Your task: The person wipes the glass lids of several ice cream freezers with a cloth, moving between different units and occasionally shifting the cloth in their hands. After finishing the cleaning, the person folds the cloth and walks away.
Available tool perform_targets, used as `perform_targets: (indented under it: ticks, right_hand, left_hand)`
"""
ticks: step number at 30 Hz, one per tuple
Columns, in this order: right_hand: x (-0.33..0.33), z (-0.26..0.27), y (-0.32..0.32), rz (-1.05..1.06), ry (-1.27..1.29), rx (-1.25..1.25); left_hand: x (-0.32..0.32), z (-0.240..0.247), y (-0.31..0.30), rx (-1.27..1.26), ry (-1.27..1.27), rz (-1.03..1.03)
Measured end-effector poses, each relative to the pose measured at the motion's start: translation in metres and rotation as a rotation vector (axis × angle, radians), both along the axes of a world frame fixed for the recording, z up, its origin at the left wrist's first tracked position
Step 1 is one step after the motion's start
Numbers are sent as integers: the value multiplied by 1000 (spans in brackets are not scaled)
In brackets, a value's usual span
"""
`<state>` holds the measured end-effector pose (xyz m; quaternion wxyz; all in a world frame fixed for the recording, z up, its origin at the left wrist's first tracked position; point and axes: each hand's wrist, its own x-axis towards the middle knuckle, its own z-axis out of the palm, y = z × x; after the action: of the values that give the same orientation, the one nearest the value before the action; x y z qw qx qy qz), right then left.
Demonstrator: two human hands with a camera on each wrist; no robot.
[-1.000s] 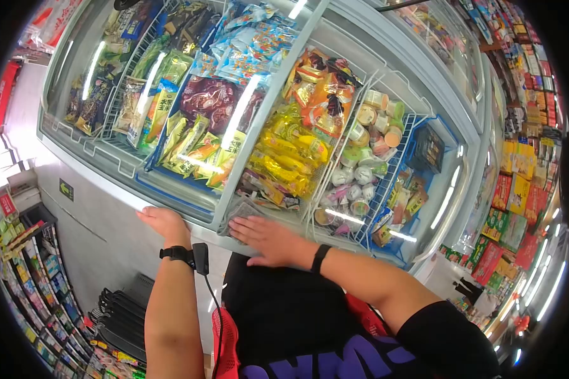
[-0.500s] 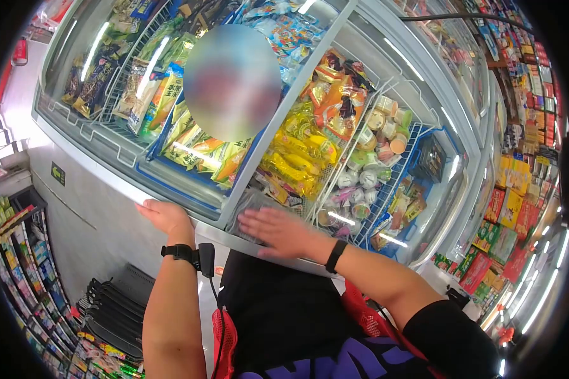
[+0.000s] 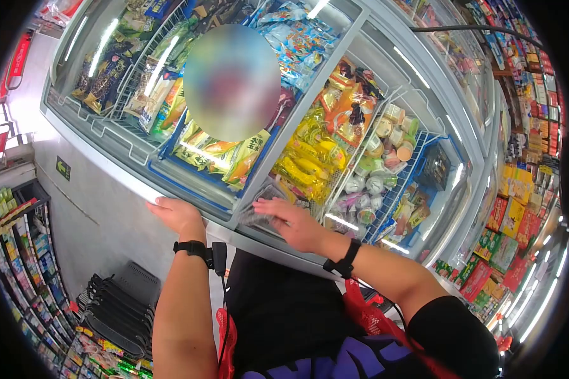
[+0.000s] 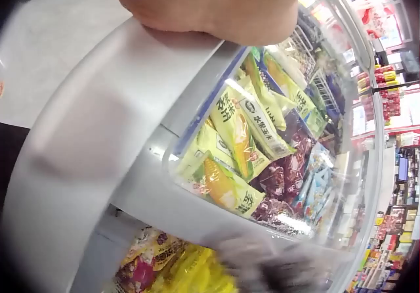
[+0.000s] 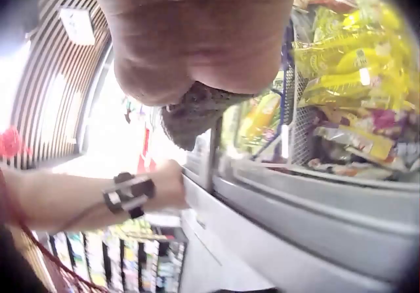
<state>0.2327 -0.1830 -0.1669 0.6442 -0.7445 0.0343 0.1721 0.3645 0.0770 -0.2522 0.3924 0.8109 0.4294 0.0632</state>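
My right hand (image 3: 292,223) holds a grey cloth (image 3: 251,216) at the chest freezer's front rim, just right of the grey divider bar (image 3: 273,153). In the right wrist view the bunched cloth (image 5: 197,114) sticks out from under the palm; the fingertips are hidden there. My left hand (image 3: 178,215) rests on the freezer's front edge (image 3: 117,180), further left, holding nothing. Left of the bar, corn-print ice cream packs (image 4: 230,135) lie under glass. Yellow packs (image 3: 311,163) lie to the right of the bar.
A wire basket divider (image 3: 395,201) separates ice cream cups (image 3: 385,142) from the right end of the freezer. Stacked black baskets (image 3: 117,309) stand on the floor at lower left, near a shelf of goods (image 3: 28,259). Another freezer (image 3: 439,41) adjoins behind.
The right hand has shifted along the rim with the cloth, its fingers now drawn in more around it. The left hand stays on the front edge. The head view has swung slightly.
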Motion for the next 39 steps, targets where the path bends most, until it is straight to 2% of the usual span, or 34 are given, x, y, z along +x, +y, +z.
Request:
perform_targets:
  ticks: [1,3,5,7,8,10,11,12,13,14,15,17,21,25,26,28,30,32,34,37,39]
  right_hand:
    - [0,8,4,-141,197,159]
    - [-4,2,1,-429,376,435]
    - [-5,5,0,-576,388,505]
    - [19,58,1,-590,234,365]
    - [22,62,-4,-386,25,99]
    - [40,56,-3,9,-445,-348]
    - [43,41,6,198,-515,-380]
    - [39,20,13,375,-595,-423]
    - [31,2,23,533,-567,-520]
    - [21,-11,33,693,-521,-643]
    - [13,-12,36,684,-537,-662]
    - [18,-3,33,669,-533,-651]
    - [19,-7,14,653,-499,-569]
    - [31,-14,-22,553,-500,-648]
    - [39,-14,-32,516,-522,-670]
    - [58,-11,-56,464,-477,-749]
    - [81,-7,-90,400,-442,-853]
    - [112,-1,-128,327,-403,-993]
    - [140,-2,-165,193,-433,-1038]
    - [185,-15,-217,4,-490,-1046]
    - [213,-23,-244,-114,-483,-1047]
  left_hand:
    - [1,7,-4,1,19,2]
    - [3,13,-7,6,17,-9]
    - [3,12,-7,13,-23,-38]
    - [0,4,-2,19,-31,-49]
    - [-2,-4,2,27,-37,-56]
    - [-15,-25,13,-246,-107,-49]
    - [-12,-11,7,40,-80,-158]
    - [-20,-52,22,166,-151,-176]
    - [-14,-23,6,131,-141,-149]
    - [-15,-28,8,155,-164,-155]
    - [-7,3,-3,34,-123,-109]
    - [3,19,-7,14,-108,-75]
    - [-6,-6,1,3,-38,-46]
    - [-12,-40,22,-191,-102,-23]
    - [-13,-41,26,-191,-96,-9]
    - [-9,-35,21,-5,-39,-41]
    - [-7,-33,17,-6,-24,-20]
    - [-1,-10,4,-11,-12,-10]
    - [0,-7,2,-65,-37,29]
    - [-5,-24,18,-8,7,-23]
    - [-2,-6,4,-63,-21,15]
